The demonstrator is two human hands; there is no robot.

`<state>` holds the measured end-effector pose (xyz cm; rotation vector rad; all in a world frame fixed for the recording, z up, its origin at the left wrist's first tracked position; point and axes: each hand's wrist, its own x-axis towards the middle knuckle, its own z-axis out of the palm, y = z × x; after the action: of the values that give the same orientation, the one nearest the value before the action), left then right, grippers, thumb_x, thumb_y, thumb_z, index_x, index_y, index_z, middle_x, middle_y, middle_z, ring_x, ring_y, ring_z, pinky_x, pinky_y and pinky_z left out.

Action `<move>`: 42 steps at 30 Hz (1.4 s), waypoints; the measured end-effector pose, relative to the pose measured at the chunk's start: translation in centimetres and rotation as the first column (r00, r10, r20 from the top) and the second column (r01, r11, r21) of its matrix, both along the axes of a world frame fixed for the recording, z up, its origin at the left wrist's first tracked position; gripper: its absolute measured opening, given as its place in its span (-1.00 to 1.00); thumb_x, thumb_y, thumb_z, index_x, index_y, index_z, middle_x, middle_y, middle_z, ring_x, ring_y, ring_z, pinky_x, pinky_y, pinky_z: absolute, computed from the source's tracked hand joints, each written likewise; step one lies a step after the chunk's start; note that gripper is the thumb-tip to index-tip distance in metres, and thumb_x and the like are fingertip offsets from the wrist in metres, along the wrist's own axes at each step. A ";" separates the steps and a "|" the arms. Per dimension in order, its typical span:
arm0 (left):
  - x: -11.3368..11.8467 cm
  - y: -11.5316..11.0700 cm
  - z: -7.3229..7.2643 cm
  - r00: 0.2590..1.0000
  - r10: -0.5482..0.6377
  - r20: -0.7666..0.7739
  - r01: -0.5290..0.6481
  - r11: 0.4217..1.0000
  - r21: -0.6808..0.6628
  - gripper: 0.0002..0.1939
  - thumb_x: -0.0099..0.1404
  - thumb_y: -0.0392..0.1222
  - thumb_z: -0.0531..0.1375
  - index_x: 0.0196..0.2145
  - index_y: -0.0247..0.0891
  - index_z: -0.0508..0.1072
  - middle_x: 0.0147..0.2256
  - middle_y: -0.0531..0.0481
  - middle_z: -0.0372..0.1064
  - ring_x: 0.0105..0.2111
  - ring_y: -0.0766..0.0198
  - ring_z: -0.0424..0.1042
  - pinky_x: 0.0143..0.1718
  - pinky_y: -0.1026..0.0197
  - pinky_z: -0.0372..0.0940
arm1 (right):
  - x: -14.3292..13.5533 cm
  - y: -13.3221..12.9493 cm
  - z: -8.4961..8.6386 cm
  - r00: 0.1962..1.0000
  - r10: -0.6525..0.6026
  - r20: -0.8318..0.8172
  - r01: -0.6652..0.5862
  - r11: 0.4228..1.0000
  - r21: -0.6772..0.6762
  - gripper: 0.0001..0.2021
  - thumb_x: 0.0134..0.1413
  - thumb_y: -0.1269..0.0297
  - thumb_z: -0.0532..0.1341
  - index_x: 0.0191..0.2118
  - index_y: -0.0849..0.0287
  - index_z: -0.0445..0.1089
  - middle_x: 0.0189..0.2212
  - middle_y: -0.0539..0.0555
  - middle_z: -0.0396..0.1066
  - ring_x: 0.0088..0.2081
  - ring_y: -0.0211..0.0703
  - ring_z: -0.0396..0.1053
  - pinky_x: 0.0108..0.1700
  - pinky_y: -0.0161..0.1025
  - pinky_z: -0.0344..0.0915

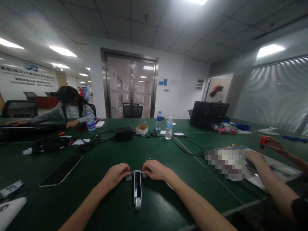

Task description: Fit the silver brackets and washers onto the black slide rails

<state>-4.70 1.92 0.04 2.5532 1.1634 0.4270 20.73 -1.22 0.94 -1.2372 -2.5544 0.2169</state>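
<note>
A long, narrow device with a white frame and dark inside [138, 187] lies on the green table [103, 205] before me, its rounded end pointing toward me. At its far end, my left hand [117, 173] pinches a small greyish piece on the left side. Opposite it, my right hand [155, 170] has its fingertips closed at the right side of the same end. My fingers partly cover the small pieces there, so their exact kind does not show.
A phone [61, 171] lies on the left. Farther back stand a black box [124, 133], an open carton [141, 129], water bottles [168, 128] and a monitor [209, 114], among cables. On the right, another person's hands [271, 145] hold an orange-and-black tool. Someone sits at the far left.
</note>
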 end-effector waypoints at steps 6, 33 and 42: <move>-0.2 -0.1 0.3 0.996 -0.060 0.060 0.062 0.997 -0.039 -0.77 0.36 -0.12 0.02 -0.23 -0.21 0.45 -0.20 0.00 0.34 -0.23 0.22 0.32 -0.21 0.22 0.23 | -0.1 0.0 0.0 1.000 -0.020 -0.010 0.020 0.999 -0.027 -0.89 0.18 0.31 0.16 -0.22 0.17 0.41 -0.26 0.05 0.38 -0.26 -0.19 0.34 -0.24 -0.30 0.20; 0.2 -0.5 1.1 0.997 -0.050 0.052 0.057 0.989 -0.140 -0.66 0.27 0.03 0.07 -0.28 -0.28 0.49 -0.32 -0.01 0.32 -0.36 0.25 0.28 -0.33 0.24 0.21 | 0.7 1.1 -1.2 0.998 0.009 -0.065 -0.010 1.000 -0.010 -0.87 0.18 0.33 0.16 -0.20 0.15 0.44 -0.26 0.04 0.36 -0.24 -0.22 0.32 -0.16 -0.31 0.22; 0.2 -0.5 1.6 0.998 -0.056 0.013 0.058 0.978 -0.203 -0.60 0.23 0.10 0.07 -0.27 -0.26 0.53 -0.31 -0.02 0.36 -0.36 0.23 0.31 -0.35 0.24 0.21 | 0.7 1.0 -0.9 0.999 0.019 -0.042 -0.019 1.000 -0.014 -0.86 0.21 0.30 0.15 -0.18 0.14 0.43 -0.23 0.04 0.35 -0.24 -0.23 0.32 -0.20 -0.32 0.22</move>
<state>-4.54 1.47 1.59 2.3998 1.0693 0.2873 21.47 -0.20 0.06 -1.2014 -2.5346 0.2632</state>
